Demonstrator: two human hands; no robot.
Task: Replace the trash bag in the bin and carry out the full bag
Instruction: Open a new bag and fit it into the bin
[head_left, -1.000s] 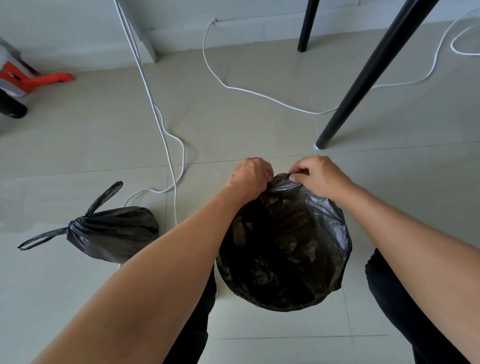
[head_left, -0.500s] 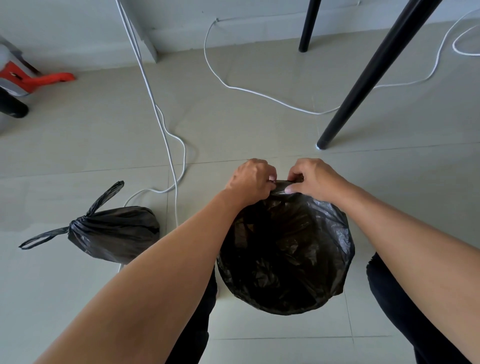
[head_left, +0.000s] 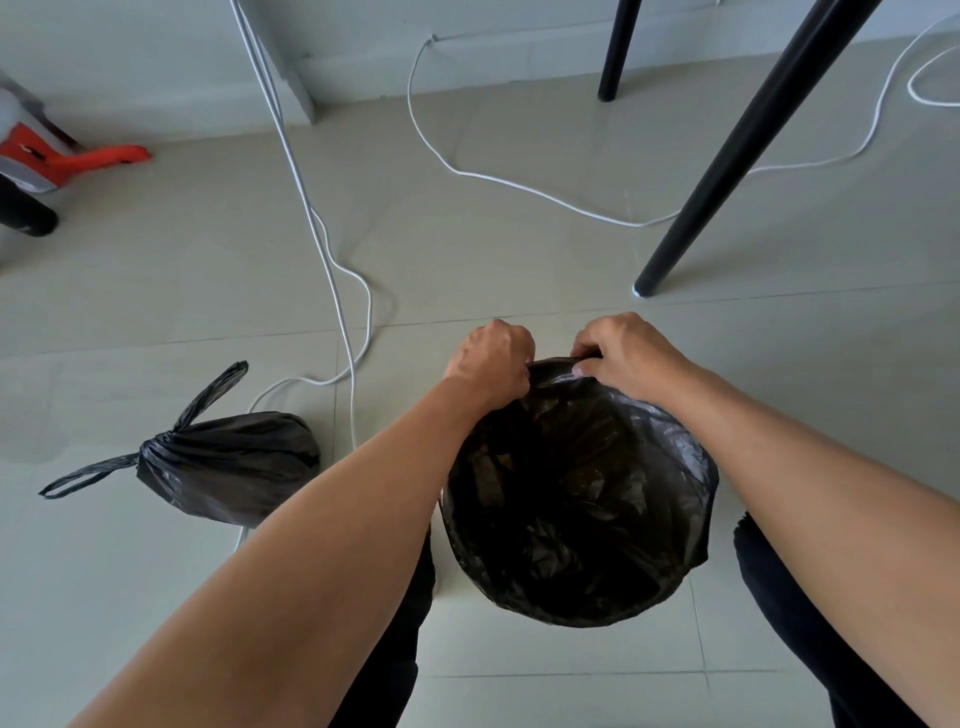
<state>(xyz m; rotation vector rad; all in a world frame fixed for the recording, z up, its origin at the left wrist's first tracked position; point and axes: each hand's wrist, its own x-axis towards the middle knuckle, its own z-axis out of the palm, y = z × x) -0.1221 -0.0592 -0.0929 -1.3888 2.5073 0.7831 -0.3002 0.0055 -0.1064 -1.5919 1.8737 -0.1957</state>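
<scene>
At far bin rim, both hands' fingers pinch liner; tied bag left, table leg beyond

No legible text, labels, brands or numbers on any surface in view. The red and grey appliance at the left edge shows no readable marking.

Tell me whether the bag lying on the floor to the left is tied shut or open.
Tied shut: the full bag has its neck cinched into a knot, with two handle loops sticking out.
</scene>
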